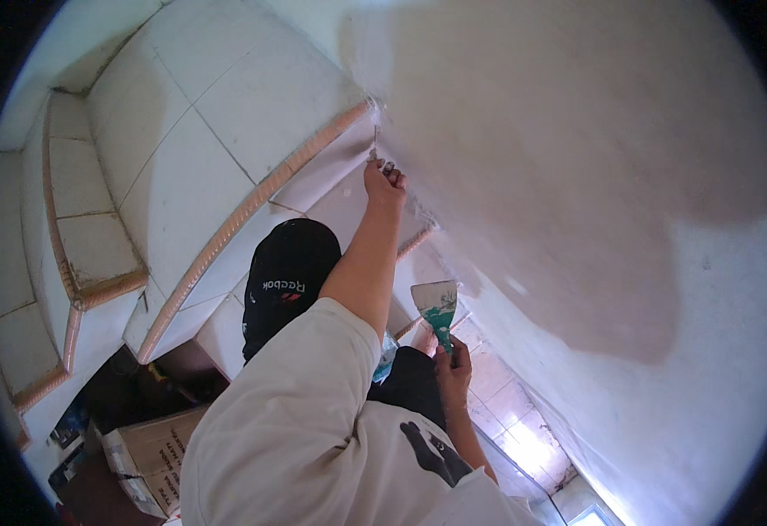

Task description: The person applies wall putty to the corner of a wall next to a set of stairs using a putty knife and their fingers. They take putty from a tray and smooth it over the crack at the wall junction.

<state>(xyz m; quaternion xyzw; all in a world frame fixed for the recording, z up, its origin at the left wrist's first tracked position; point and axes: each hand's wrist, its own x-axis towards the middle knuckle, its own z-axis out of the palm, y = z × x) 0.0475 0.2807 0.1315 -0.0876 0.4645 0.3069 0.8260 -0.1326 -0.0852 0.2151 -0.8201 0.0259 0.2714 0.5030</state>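
My left hand [385, 179] reaches up to the corner where the stair riser meets the wall. Its fingers are curled around a small thin-bladed tool [376, 137], whose handle is hidden in the grip. The tip points toward the end of the tile edge above, beside rough whitish filler [375, 109]. Lower down, close to my body, my right hand [455, 368] grips a wide putty knife [437, 309]. This knife is green toward the handle, its broad blade is smeared with pale material, and it points upward.
Tiled stairs [217, 114] with orange-brown edging curve away on the left. A white wall [559, 175] with a large darker patch fills the right. My knee in black trousers [287, 276] rests over the steps. A cardboard box [160, 456] stands below at left.
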